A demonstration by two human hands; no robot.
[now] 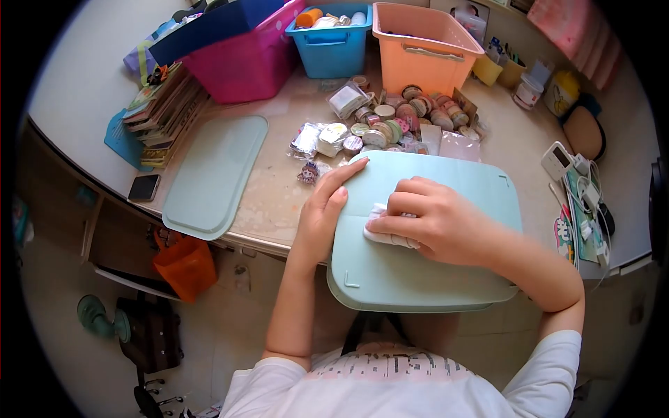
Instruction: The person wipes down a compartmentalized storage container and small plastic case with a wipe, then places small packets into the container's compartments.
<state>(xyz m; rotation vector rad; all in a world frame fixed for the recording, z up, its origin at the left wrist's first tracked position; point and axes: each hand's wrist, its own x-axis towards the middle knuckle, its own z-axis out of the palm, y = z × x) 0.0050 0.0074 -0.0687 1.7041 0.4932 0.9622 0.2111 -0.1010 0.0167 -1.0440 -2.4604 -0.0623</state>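
Observation:
A pale green plastic box (pixel 446 282) with a flat face turned up lies in front of me, partly over the table's front edge. My right hand (pixel 428 216) presses a bunched white cloth (pixel 390 235) on that face, fingers closed round it. Along the box's left edge rests my left hand (pixel 324 212), its fingers stretched out and holding nothing. Just beyond the box spreads a pile of washi tape rolls (pixel 380 132) and small clear packets.
A pale green lid (pixel 216 174) lies on the table at left, near a phone (pixel 144 187) and stacked books (pixel 164 115). Pink (pixel 240 63), blue (pixel 334 52) and orange (pixel 425 59) bins stand at the back. Cables and a white device (pixel 557 160) lie at right. An orange bag (pixel 185 265) hangs below.

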